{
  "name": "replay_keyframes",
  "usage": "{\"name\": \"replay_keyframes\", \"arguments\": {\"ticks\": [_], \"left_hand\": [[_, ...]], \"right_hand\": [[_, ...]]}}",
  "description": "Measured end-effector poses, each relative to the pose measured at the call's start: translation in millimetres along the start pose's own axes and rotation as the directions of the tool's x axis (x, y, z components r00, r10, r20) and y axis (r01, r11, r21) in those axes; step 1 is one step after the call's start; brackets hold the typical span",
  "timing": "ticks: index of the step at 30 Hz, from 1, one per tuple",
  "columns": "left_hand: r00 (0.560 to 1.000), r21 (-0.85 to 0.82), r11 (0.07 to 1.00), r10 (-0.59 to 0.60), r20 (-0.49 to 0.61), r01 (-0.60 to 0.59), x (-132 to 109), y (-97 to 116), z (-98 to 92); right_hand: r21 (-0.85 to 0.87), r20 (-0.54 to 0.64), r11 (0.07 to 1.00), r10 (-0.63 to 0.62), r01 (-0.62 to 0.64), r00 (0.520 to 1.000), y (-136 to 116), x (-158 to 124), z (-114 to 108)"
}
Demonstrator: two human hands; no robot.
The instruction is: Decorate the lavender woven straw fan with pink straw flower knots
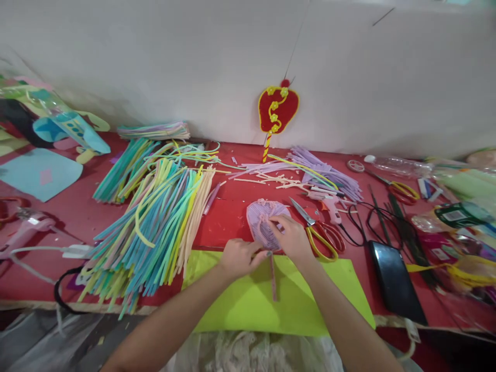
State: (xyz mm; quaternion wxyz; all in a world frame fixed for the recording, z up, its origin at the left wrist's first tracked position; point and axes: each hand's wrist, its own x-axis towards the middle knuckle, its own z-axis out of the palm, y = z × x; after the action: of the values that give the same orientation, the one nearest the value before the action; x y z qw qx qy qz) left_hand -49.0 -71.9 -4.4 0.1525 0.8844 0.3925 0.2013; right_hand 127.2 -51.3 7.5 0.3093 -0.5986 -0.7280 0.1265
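A lilac fan (253,217) made of pipe cleaners lies on the red table, its thin stick handle (274,281) pointing toward me over a lime-green sheet (232,310). At the fan's lower left edge, my left hand (242,257) grips the rim with thumb and fingers. My right hand (292,235) is pinched over the right part of the fan's face, at the raised pink trim. Whatever is between those fingertips is too small to make out. Scissors (315,227) with yellow and red handles lie just right of the fan.
Bundles of coloured pipe cleaners (155,227) cover the left side. Lilac pipe cleaners (325,173) lie behind. A red fan (278,108) stands against the white wall. A pink glue gun (329,204), its cable and a black phone (395,279) are at right; another glue gun (31,230) is far left.
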Motion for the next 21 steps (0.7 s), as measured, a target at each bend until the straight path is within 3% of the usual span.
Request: {"name": "replay_keyframes", "arguments": {"ticks": [5,9,13,15,17,18,21], "left_hand": [[0.996,0.117,0.989,-0.084,-0.033,0.087,4,-3,7.8],[0.986,0.034,0.988,-0.151,-0.072,0.153,7,-9,7.9],[0.974,0.047,0.995,-0.075,-0.213,0.087,14,-14,-15.0],[0.942,0.103,0.983,-0.112,-0.316,0.151,18,-21,-38.8],[0.867,0.142,0.931,-0.248,-0.432,0.337,19,-34,-67.3],[0.799,0.149,0.872,-0.342,-0.494,0.466,19,-43,-81.3],[0.525,0.071,0.626,-0.581,-0.622,0.776,12,-82,-112.2]], "right_hand": [[0.043,-0.015,0.998,0.053,-0.052,0.999,-2,-14,9],[0.103,-0.034,0.992,0.08,-0.076,0.996,-11,-16,23],[0.065,-0.153,0.998,0.035,-0.026,0.988,-24,-10,39],[-0.005,-0.209,1.0,-0.009,0.009,0.978,-32,-6,45],[-0.042,-0.232,0.999,-0.037,0.029,0.972,-42,-2,47],[-0.047,-0.234,0.998,-0.042,0.032,0.971,-47,0,48],[0.001,-0.178,0.999,-0.042,0.043,0.983,-62,4,48]]}}
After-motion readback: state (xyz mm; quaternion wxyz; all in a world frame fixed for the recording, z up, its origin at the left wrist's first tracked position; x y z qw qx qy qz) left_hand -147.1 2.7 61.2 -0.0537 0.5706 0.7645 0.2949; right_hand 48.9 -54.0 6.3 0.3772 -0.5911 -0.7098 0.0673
